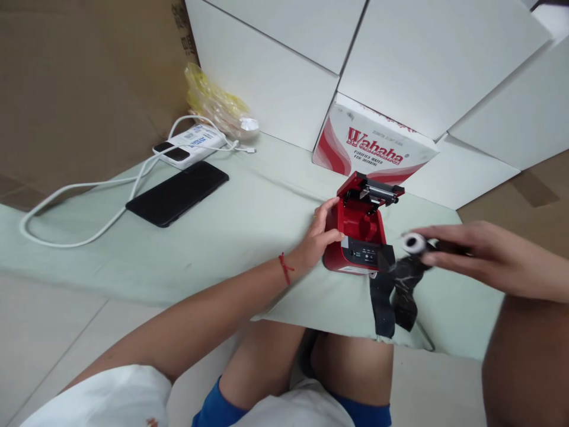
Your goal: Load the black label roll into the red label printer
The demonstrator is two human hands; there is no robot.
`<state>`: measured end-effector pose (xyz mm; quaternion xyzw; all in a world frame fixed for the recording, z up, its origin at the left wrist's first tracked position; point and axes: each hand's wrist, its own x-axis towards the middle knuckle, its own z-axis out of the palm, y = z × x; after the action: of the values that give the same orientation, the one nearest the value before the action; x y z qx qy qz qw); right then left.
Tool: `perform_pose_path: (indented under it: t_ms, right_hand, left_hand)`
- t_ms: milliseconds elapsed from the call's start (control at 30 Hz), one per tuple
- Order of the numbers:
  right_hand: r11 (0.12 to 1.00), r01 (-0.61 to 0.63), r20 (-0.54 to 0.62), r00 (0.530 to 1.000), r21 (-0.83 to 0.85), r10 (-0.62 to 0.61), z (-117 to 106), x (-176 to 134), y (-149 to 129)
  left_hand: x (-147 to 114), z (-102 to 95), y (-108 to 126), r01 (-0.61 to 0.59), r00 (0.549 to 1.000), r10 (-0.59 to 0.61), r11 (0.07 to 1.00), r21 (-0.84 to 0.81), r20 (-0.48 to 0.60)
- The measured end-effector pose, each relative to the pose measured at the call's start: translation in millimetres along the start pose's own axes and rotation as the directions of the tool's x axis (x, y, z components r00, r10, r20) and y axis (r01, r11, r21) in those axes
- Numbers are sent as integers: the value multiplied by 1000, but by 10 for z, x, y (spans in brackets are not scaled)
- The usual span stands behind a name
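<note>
- The left hand [320, 233], right of the middle, is curled around the left side of a red box [364, 249]. The box's lid [371, 191] is up.
- The right hand [493, 255], at the right, pinches a small white roll [414, 243].
- A black strip [382, 308] is just below the box.
- A black phone [178, 193] lies at middle left.

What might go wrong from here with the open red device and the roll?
The white roll sits at the fingertips of the right hand, so it might slip.

The black strip lies by the front edge of the green cloth and could slide off.

The red device has its lid raised; if that fell, it might pinch the left hand's thumb at the rim.
</note>
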<state>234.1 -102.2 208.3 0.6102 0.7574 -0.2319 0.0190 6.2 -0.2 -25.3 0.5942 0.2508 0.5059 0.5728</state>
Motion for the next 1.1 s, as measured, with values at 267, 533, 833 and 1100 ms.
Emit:
perform_pose_path:
  t_ms: [267, 533, 833, 1100]
  right_hand:
    - [982, 27, -113, 992, -189, -49, 381, 768, -67]
    - [885, -135, -132, 988, -445, 84, 623, 1124, -156]
    - [844, -263, -210, 960, -468, 183, 708, 1278, -274]
    - [981, -11, -301, 952, -193, -49, 751, 1126, -152]
  left_hand:
    - [-281, 52, 318, -531, 811, 582, 694, 486, 54]
    - [-462, 184, 408, -718, 641, 656, 328, 613, 399]
    - [-487, 209, 375, -693, 675, 566, 265, 671, 473]
    - [-481, 195, 374, -701, 663, 549, 215, 680, 510]
